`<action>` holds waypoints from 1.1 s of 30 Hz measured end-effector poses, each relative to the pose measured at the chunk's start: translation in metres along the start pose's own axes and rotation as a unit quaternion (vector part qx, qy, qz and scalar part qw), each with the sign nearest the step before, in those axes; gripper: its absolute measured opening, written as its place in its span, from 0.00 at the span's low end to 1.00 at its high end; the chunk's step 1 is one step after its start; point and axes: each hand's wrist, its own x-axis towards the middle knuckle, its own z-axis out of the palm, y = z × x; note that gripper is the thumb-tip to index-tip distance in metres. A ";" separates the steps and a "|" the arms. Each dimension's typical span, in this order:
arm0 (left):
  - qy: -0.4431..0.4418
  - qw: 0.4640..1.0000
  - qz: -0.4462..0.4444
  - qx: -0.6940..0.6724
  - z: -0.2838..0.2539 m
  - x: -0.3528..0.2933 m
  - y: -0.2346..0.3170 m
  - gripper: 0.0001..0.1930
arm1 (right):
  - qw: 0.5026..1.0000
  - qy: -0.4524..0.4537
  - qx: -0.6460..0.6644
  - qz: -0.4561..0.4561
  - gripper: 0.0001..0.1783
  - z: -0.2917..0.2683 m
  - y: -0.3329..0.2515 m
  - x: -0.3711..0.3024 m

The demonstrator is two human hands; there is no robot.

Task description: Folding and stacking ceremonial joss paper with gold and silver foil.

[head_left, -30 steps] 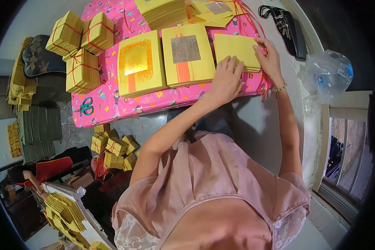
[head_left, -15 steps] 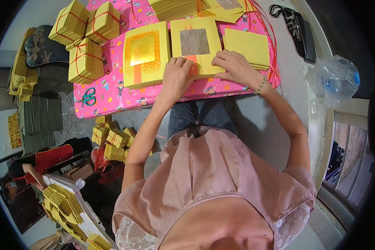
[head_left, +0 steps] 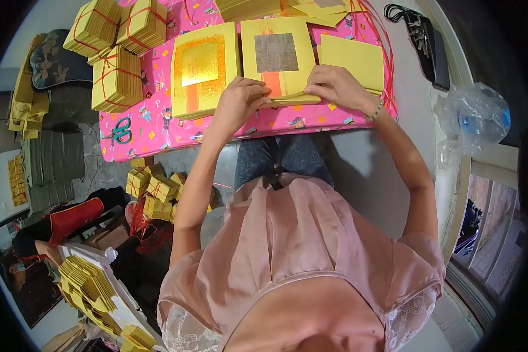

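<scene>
A yellow paper sheet [head_left: 299, 44] with a silver-grey square and an orange band lies at the middle of the table's near side, on other yellow paper. Its near edge bends upward between my hands. My left hand [head_left: 240, 101] pinches that edge near its left corner. At the right corner, the fingers of my right hand [head_left: 339, 88] are closed on the same edge. Left of it sits a yellow paper stack [head_left: 188, 108] whose top sheet bears a gold square with orange around it. A smaller plain yellow paper stack [head_left: 352, 58] lies beyond my right hand.
The table has a pink patterned cover [head_left: 141, 141]. Red-tied yellow paper bundles [head_left: 117, 82] stand at far left, near green-handled scissors [head_left: 122, 130]. Red string [head_left: 387, 64] hangs along the right edge. Another person's arm [head_left: 48, 251] reaches to a side table of yellow paper [head_left: 91, 281].
The near edge of the silver-squared sheet has come up off the paper below and now bends between my fingers. Both hands have closed on it; the left shifted slightly left.
</scene>
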 end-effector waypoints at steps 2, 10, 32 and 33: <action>0.005 1.000 0.002 -0.003 0.000 0.000 -0.003 0.11 | 1.000 -0.001 0.011 0.004 0.16 0.001 0.001 0.000; 0.005 1.000 0.004 0.003 0.000 0.000 -0.003 0.10 | 0.999 -0.024 0.033 0.031 0.11 0.000 0.003 0.000; 0.002 1.000 0.000 0.016 0.001 0.001 -0.003 0.09 | 0.997 -0.020 0.059 0.043 0.12 0.002 0.008 0.000; 0.001 1.000 0.000 0.014 0.001 0.001 -0.004 0.09 | 0.997 -0.018 0.064 0.042 0.12 0.003 0.009 0.000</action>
